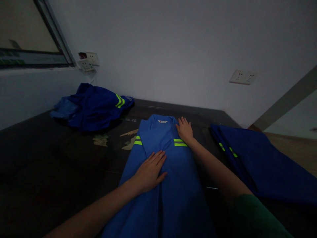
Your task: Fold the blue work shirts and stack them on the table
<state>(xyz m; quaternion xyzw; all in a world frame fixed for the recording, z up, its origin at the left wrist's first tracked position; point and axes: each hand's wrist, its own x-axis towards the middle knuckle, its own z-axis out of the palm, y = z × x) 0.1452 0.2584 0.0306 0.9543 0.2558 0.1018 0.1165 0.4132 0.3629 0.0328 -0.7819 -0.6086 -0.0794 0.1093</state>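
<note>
A blue work jacket with yellow-green reflective stripes lies lengthwise on the dark table, its sides folded in and its collar pointing away from me. My left hand rests flat on the middle of the jacket, fingers stretched out and slightly apart. My right hand lies flat on the upper right part near the collar, just above the right-hand stripes, fingers extended. Neither hand holds anything.
A crumpled blue garment with reflective stripes lies at the back left of the table. Another blue garment is spread flat at the right. White wall sockets and a second socket pair sit on the wall behind.
</note>
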